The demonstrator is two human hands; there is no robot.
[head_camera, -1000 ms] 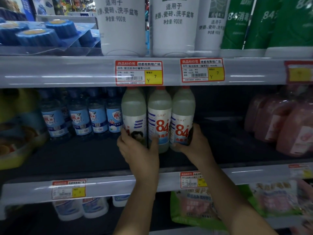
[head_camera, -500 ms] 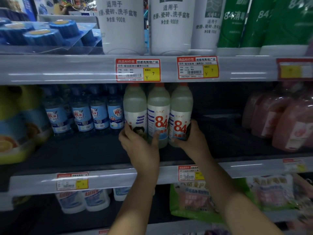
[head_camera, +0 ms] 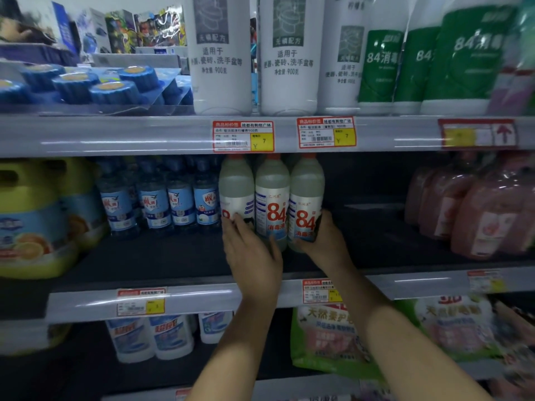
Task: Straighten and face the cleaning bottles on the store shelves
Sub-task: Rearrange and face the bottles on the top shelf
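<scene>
Three pale "84" disinfectant bottles with red caps stand side by side on the dark middle shelf (head_camera: pixel 179 259). My left hand (head_camera: pixel 250 253) wraps the base of the left bottle (head_camera: pixel 236 186), whose label is turned partly sideways. The middle bottle (head_camera: pixel 272 195) shows its red "84" to the front. My right hand (head_camera: pixel 324 244) grips the lower part of the right bottle (head_camera: pixel 306 195), which also faces front.
Small blue-labelled bottles (head_camera: pixel 157 204) stand left of the trio, then a yellow tub (head_camera: pixel 31 221). Pink bottles (head_camera: pixel 486 212) sit at the right, with bare shelf between. Large white bottles (head_camera: pixel 221 59) and green "84" bottles (head_camera: pixel 463 59) fill the upper shelf.
The left bottle has turned under my left hand, so part of a red digit now shows. The camera has tilted up a little; both hands stay on their bottles.
</scene>
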